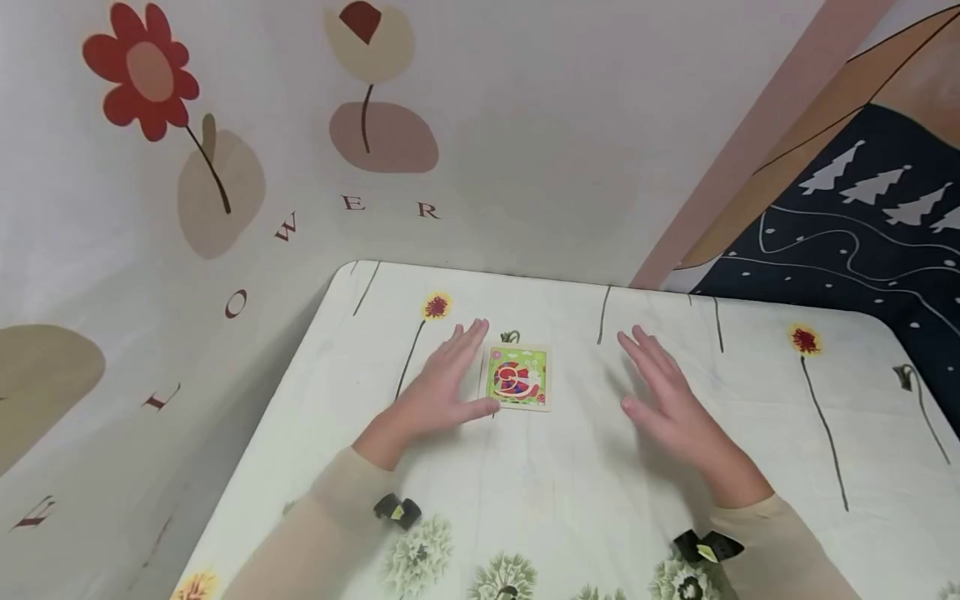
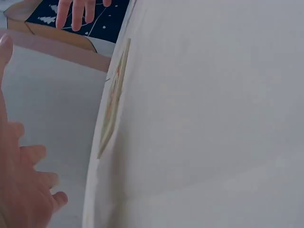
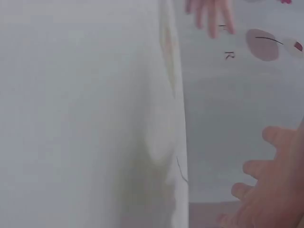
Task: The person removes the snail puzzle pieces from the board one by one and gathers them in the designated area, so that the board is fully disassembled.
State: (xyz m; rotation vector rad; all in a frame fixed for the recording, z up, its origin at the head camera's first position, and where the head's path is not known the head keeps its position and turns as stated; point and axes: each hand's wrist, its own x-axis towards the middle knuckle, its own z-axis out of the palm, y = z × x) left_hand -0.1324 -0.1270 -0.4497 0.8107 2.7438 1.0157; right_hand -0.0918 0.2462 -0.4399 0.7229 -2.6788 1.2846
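Observation:
A small square picture puzzle (image 1: 519,379) with a red snail on a green ground lies flat on the table. Seen from the left wrist, the puzzle (image 2: 114,99) shows edge-on as a thin board. My left hand (image 1: 442,383) hovers at its left side, fingers extended, the thumb tip by its lower left corner. Off to the right, with a gap between it and the puzzle, my right hand (image 1: 667,400) is held above the cloth with fingers spread. Neither hand holds anything. In the right wrist view the right hand (image 3: 275,180) shows its fingers apart.
A white tablecloth (image 1: 570,475) printed with flowers covers the table. Behind it hangs a pale wall cloth (image 1: 525,167) with flower shapes and letters. A dark panel with white trees (image 1: 862,217) stands at the right rear. Both sleeves carry a black strap piece (image 1: 397,511).

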